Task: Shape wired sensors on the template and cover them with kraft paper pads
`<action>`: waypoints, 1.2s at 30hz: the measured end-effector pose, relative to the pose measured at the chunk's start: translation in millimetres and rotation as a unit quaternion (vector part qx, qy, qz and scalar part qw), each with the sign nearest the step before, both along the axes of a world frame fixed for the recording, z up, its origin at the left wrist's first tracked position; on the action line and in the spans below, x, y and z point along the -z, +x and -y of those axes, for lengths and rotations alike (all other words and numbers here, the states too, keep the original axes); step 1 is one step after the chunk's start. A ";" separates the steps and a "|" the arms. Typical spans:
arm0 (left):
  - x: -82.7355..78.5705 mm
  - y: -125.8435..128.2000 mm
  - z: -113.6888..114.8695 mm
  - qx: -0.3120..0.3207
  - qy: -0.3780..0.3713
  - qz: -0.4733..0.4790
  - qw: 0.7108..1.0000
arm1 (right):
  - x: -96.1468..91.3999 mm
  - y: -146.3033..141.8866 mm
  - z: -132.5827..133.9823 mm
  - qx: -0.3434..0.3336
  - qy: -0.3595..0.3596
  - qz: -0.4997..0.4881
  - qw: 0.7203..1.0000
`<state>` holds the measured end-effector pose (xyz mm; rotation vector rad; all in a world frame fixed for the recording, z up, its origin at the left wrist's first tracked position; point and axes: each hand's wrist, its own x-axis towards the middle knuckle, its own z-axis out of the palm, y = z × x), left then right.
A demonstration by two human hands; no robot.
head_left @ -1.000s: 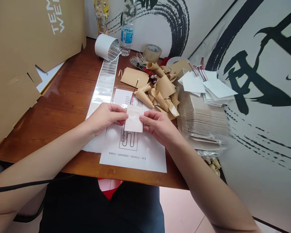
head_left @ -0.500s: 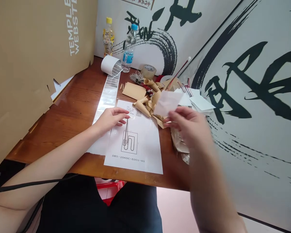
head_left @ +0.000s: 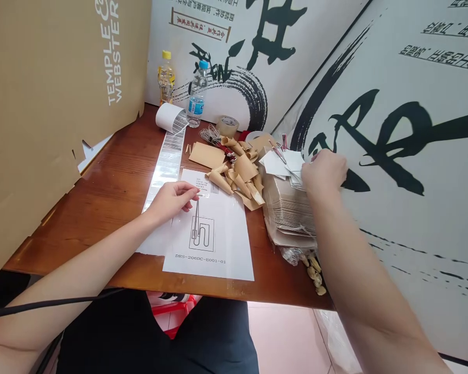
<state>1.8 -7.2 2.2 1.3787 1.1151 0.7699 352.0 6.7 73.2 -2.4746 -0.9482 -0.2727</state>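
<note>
My left hand (head_left: 175, 200) hovers over the upper part of a printed sheet (head_left: 234, 254), thumb and forefinger pinched together. Whatever lies between those fingertips is too small to name. The sheet carries a line drawing of a looped element with leads. Over at the right, my right hand (head_left: 324, 171) is closed at the edge of white square sheets (head_left: 275, 163) that lie on a stack of cards (head_left: 292, 205) in clear plastic. Its fingertips are hidden behind the hand, so what they grip does not show. Thin reddish leads (head_left: 278, 151) stick up from the white sheets.
Rolled brown paper pieces (head_left: 239, 179) lie beside a flat brown card (head_left: 206, 155) and wire bundle (head_left: 210, 134). Farther back are a label roll (head_left: 169, 117), a tape roll (head_left: 227, 125) and two bottles (head_left: 197, 98). A large carton (head_left: 62, 104) borders the left; a printed wall panel (head_left: 413, 208), the right.
My right hand has moved right, from above the brown paper to the white sheets; the pale square it held no longer shows in it. My left fingers have closed into a pinch.
</note>
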 end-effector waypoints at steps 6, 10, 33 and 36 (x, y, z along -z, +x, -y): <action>-2.0 -3.2 1.2 -0.005 0.013 -0.048 0.999 | -9.3 -27.1 24.8 -0.102 0.045 0.056 0.992; -3.4 -6.2 -2.4 -0.037 0.044 -0.072 0.996 | -0.6 -57.8 59.9 -0.174 0.076 0.032 0.981; -1.3 -23.3 -26.6 -0.249 0.128 -0.086 0.956 | 63.5 -169.0 -110.6 -0.419 -0.290 0.114 0.853; -2.1 -21.5 -25.0 -0.238 0.122 -0.080 0.960 | 63.3 -167.7 -110.7 -0.429 -0.308 0.133 0.839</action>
